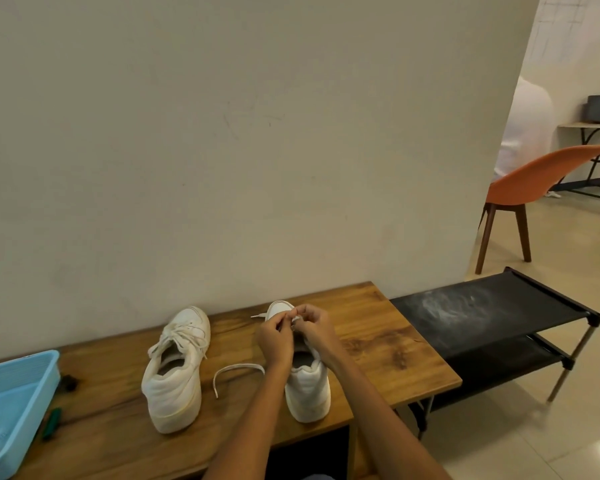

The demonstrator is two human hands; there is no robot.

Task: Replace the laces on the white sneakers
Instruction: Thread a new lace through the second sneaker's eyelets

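- Blue plastic tray (pixel 51 370) is sitting at the table's (pixel 378 344) left end; you can't tell what is lying in it.
- Left sneaker (pixel 175 368), laced, is waiting heel toward you.
- Loose lace end (pixel 234 370) is trailing between the shoes, likely slack from your threading.
- Your left hand (pixel 274 337) and right hand (pixel 314 327) are curling over the right sneaker (pixel 307 393), fingertips pinching lace near its toe eyelets, heel toward you for easier reach.
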